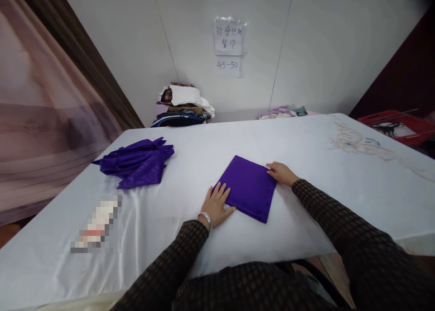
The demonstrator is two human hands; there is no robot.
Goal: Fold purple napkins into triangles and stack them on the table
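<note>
A folded purple cloth (249, 188) lies square on the white tablecloth (210, 157) in front of me. My left hand (217, 205) rests flat on the cloth's near left corner, fingers stretched out and apart. My right hand (281, 173) touches the cloth's right corner with its fingertips, fingers extended. Neither hand holds anything. A silver bracelet sits on my left wrist.
A loose heap of purple cloths (137, 161) lies to the left. A blurred patch (97, 225) sits near the front left. Stacked fabrics (183, 105) stand at the back by the wall, more fabric (282, 112) to their right. A red basket (401, 125) is at far right.
</note>
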